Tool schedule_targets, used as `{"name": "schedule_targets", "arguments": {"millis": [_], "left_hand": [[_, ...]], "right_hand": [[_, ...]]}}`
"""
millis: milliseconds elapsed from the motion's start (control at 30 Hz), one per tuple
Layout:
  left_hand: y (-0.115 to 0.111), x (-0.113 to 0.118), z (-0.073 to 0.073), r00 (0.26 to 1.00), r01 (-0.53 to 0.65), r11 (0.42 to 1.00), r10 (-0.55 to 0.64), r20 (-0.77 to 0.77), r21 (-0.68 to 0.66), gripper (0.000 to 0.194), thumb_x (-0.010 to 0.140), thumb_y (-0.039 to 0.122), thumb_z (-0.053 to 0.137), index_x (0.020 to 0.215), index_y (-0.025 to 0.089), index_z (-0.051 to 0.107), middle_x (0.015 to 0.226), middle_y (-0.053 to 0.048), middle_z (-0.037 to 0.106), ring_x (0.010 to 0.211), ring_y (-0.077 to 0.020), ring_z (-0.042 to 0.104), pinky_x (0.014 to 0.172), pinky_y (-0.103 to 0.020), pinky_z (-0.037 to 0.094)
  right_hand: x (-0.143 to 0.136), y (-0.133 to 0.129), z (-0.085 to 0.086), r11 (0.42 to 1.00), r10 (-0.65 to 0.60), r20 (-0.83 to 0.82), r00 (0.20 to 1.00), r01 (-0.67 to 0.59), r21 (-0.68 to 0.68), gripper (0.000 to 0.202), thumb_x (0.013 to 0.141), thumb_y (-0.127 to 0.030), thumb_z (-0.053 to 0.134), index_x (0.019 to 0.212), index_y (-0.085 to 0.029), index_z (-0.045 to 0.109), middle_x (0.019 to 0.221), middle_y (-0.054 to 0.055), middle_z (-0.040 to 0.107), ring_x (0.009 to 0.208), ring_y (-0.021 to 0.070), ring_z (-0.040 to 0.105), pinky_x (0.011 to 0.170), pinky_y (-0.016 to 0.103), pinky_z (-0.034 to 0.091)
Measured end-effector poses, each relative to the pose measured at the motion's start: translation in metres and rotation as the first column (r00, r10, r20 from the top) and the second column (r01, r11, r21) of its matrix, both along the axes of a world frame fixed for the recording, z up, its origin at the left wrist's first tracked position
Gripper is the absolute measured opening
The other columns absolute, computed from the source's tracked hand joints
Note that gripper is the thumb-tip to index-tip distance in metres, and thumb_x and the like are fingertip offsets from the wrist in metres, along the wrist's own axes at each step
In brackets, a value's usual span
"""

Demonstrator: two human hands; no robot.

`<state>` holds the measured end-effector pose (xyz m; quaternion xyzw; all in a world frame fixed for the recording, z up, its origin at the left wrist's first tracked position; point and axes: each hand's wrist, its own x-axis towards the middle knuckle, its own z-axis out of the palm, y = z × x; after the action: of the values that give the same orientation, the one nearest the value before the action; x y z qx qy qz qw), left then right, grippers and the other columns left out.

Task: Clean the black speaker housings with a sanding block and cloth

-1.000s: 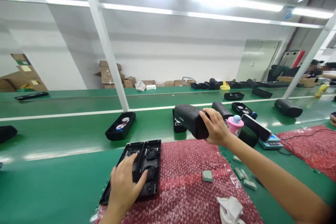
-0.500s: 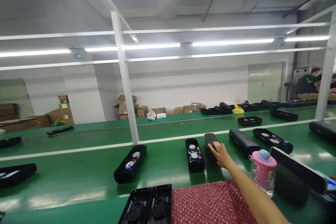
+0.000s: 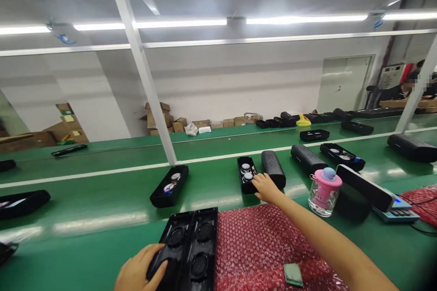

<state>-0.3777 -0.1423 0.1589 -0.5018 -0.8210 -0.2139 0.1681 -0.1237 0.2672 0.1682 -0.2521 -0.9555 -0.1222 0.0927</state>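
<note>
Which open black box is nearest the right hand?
The open black box just left of a closed case: the right hand is at its edge; other open boxes lie farther off.

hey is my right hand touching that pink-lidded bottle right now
Apart. The head view shows green work surface between your right hand and the pink-lidded bottle; your fingertips overlap the open speaker housing instead.
</note>
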Motion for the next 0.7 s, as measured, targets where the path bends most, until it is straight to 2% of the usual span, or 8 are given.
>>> {"name": "schedule_targets", "arguments": {"millis": [67,167,300,400,500,600,700], "left_hand": [[0.008,0.016,0.000,0.999,0.045,0.999,-0.046,-0.026,-0.023,0.032,0.085,0.046,0.051,0.104,0.028,0.071,0.110,-0.002,0.073,0.101,-0.0242,0.071,0.086,-0.045,0.062],[0.003,0.045,-0.006,0.988,0.115,0.991,-0.121,-0.094,-0.063,0.027,0.084,0.038,0.058,0.107,0.030,0.069,0.113,-0.002,0.072,0.104,-0.0239,0.070,0.089,-0.045,0.061],[-0.018,0.076,-0.028,0.946,0.228,0.968,-0.246,-0.211,-0.109,0.041,0.074,0.031,0.069,0.115,0.035,0.062,0.118,0.000,0.070,0.107,-0.0262,0.068,0.092,-0.053,0.059],[-0.025,0.089,-0.042,0.899,0.320,0.939,-0.343,-0.274,-0.123,0.053,0.060,0.034,0.084,0.108,0.034,0.060,0.112,0.004,0.071,0.104,-0.0284,0.068,0.092,-0.054,0.058],[-0.020,0.099,-0.043,0.878,0.365,0.926,-0.378,-0.293,-0.101,0.048,0.061,0.017,0.081,0.101,0.028,0.058,0.102,0.005,0.071,0.101,-0.0243,0.068,0.099,-0.047,0.051],[-0.009,0.106,-0.032,0.858,0.428,0.902,-0.425,-0.289,-0.054,0.039,0.069,0.002,0.063,0.099,0.026,0.056,0.088,0.008,0.067,0.081,-0.0164,0.067,0.094,-0.038,0.048],[-0.002,0.111,-0.021,0.849,0.477,0.877,-0.445,-0.285,0.051,0.025,0.080,0.001,0.050,0.088,0.024,0.056,0.074,0.007,0.061,0.068,-0.0147,0.060,0.082,-0.034,0.048]], "right_hand": [[-0.022,-0.014,0.001,1.000,-0.022,0.021,1.000,0.022,-0.014,0.038,0.096,-0.038,0.066,0.124,-0.014,0.059,0.129,0.011,0.054,0.125,0.0278,0.049,0.108,0.051,0.042],[-0.043,-0.023,0.005,0.993,-0.108,0.016,0.994,0.108,-0.035,0.029,0.098,-0.035,0.064,0.114,-0.012,0.062,0.119,0.010,0.059,0.120,0.0262,0.054,0.104,0.049,0.045],[-0.043,-0.031,0.025,0.983,-0.170,-0.028,0.985,0.168,-0.071,0.024,0.097,-0.034,0.064,0.105,-0.010,0.064,0.111,0.009,0.061,0.112,0.0235,0.058,0.098,0.044,0.049],[-0.022,-0.059,0.039,0.987,-0.150,-0.086,0.985,0.145,-0.071,0.021,0.096,-0.031,0.066,0.099,-0.011,0.064,0.103,0.007,0.062,0.107,0.0223,0.058,0.095,0.041,0.049],[0.015,-0.110,0.042,0.999,-0.026,-0.150,0.988,0.021,-0.032,0.010,0.092,-0.021,0.064,0.088,-0.012,0.064,0.092,0.006,0.062,0.101,0.0232,0.056,0.090,0.039,0.044],[0.058,-0.169,0.031,0.989,0.146,-0.198,0.969,-0.144,0.022,0.009,0.086,-0.013,0.063,0.077,-0.014,0.062,0.080,0.008,0.060,0.087,0.0228,0.051,0.081,0.038,0.035],[0.090,-0.220,0.011,0.955,0.297,-0.216,0.930,-0.291,0.058,0.015,0.085,-0.014,0.062,0.070,-0.016,0.057,0.072,0.007,0.056,0.075,0.0207,0.045,0.076,0.037,0.028]]}}
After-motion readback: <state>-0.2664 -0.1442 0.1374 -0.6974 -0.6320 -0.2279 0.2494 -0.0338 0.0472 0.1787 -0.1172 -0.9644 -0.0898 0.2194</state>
